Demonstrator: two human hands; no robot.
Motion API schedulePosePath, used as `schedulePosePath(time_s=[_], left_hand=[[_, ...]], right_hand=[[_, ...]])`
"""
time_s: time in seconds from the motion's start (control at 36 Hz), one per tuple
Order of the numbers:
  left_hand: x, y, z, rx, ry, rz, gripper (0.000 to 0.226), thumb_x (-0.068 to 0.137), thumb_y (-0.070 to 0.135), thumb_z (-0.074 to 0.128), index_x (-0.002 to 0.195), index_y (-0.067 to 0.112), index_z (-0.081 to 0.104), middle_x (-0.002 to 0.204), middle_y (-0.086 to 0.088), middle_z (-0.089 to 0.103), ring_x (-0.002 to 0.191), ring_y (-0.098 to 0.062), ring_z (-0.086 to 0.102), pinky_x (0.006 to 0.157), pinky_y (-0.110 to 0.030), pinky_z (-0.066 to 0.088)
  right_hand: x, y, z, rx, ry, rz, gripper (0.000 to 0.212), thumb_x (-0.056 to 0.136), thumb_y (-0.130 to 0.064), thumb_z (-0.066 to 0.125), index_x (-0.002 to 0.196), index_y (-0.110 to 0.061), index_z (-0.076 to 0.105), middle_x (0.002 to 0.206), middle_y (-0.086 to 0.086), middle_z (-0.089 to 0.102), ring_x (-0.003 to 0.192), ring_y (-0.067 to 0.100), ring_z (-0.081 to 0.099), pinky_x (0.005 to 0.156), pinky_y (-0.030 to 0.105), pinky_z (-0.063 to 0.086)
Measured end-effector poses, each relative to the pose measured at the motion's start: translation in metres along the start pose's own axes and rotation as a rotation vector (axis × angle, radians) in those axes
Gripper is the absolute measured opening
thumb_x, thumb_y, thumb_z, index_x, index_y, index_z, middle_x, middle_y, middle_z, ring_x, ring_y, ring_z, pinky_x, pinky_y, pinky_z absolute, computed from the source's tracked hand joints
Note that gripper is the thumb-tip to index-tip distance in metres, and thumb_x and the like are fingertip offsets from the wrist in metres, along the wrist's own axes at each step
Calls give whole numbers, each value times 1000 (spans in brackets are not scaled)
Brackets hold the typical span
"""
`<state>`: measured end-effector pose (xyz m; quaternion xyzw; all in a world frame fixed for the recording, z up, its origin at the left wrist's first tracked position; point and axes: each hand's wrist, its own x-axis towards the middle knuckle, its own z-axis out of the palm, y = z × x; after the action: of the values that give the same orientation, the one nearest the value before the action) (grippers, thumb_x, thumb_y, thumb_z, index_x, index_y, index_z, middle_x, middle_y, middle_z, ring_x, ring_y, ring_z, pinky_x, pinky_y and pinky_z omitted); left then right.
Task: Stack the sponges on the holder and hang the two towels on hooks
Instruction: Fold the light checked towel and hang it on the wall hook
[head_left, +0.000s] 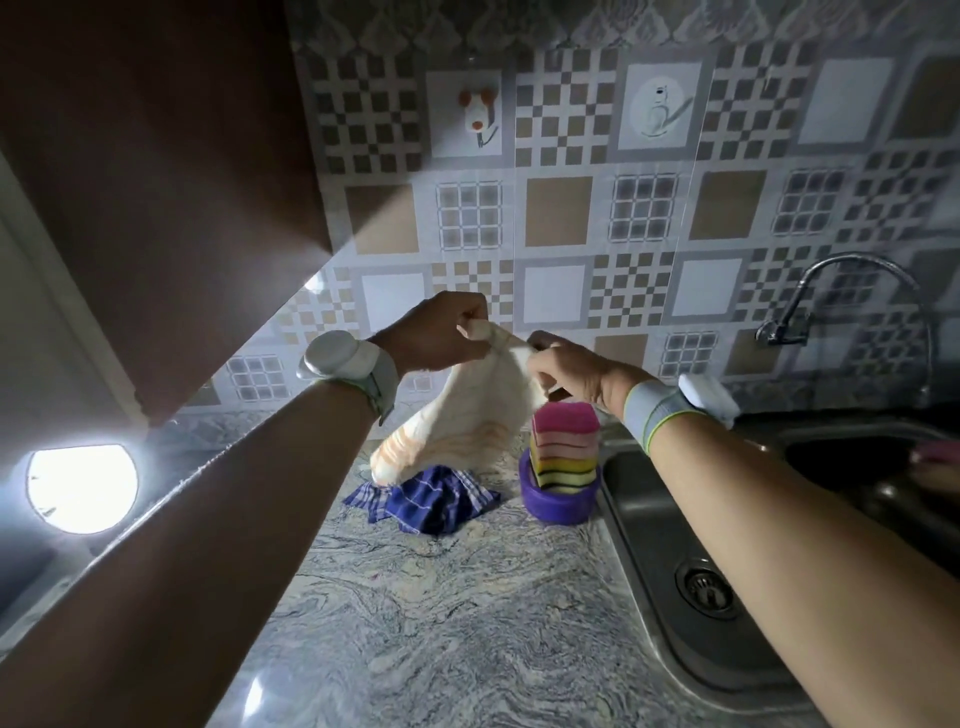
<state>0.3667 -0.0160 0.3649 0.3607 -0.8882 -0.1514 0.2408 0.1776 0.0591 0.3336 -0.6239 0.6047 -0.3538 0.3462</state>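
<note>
A cream towel with orange stripes (467, 421) hangs in the air above the counter. My left hand (436, 332) and my right hand (566, 369) both pinch its top edge, close together. Below it a blue checked towel (431, 499) lies crumpled on the counter. To the right, several pink, yellow and dark sponges (565, 447) stand stacked in a purple holder (558, 506). High on the tiled wall are two hooks: a mouse-shaped hook (477, 115) and a white bear-shaped hook (658, 110). Both hooks are bare.
A marbled stone counter (441, 613) runs toward me. A steel sink (727, 545) with a drain and a curved tap (831, 291) lies on the right. A brown cabinet (156, 182) overhangs the left, with a bright round lamp (80, 488) beneath it.
</note>
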Motion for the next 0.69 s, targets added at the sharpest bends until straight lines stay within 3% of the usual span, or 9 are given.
schedulePosePath(time_s=[0.08,0.19,0.28,0.39,0.5,0.56,0.64,0.69], left_hand=[[4,1,-8,12,9,3,24,80,21,76,76,24,53,85,3,63,85,-22,59,76,-38,50],[6,1,-16,-1,31,4,27,81,23,78,77,28,52,82,8,60,74,-13,56,71,-32,47],[-1,1,-19,26,20,-19,22,83,25,75,80,20,54,82,6,59,67,-10,50,65,-28,42],[-13,1,-16,272,-104,-69,33,91,41,64,92,8,62,100,-6,65,89,-24,60,75,-31,43],[-22,-10,0,278,-284,-215,33,88,52,61,84,20,62,75,6,69,65,-12,73,57,-21,44],[-23,-12,6,252,-328,-256,33,86,52,63,86,20,65,70,-2,74,57,-8,72,54,-18,46],[-23,-12,7,265,-389,-249,27,84,46,70,79,20,66,69,0,76,61,-7,74,63,-18,50],[-22,-13,7,333,-365,-172,27,81,45,75,76,19,67,73,3,76,66,-8,73,69,-22,50]], right_hand=[[4,-3,1,69,-11,-8,32,73,-27,65,97,-14,49,78,8,52,65,17,48,59,29,38],[8,-6,-1,-129,84,-131,26,85,-35,72,77,-14,58,73,0,60,65,12,55,60,21,42],[15,-5,-3,-245,146,-144,20,82,-30,72,80,-11,65,69,-3,65,66,14,58,63,25,43],[17,-4,-6,-330,-18,-89,25,81,-32,80,92,-11,73,76,-3,67,68,12,59,58,21,44],[13,-2,-1,-312,-180,-27,25,85,-31,79,104,-14,76,82,-1,67,59,4,62,51,11,46],[11,1,4,-318,-248,-3,25,87,-30,77,106,-14,75,87,0,68,55,0,62,51,10,46],[9,5,10,-412,-319,32,19,88,-38,73,94,-20,74,83,-6,68,59,-2,61,56,14,45],[8,11,14,-434,-341,45,25,88,-43,72,97,-20,75,82,-7,68,62,0,61,60,19,44]])
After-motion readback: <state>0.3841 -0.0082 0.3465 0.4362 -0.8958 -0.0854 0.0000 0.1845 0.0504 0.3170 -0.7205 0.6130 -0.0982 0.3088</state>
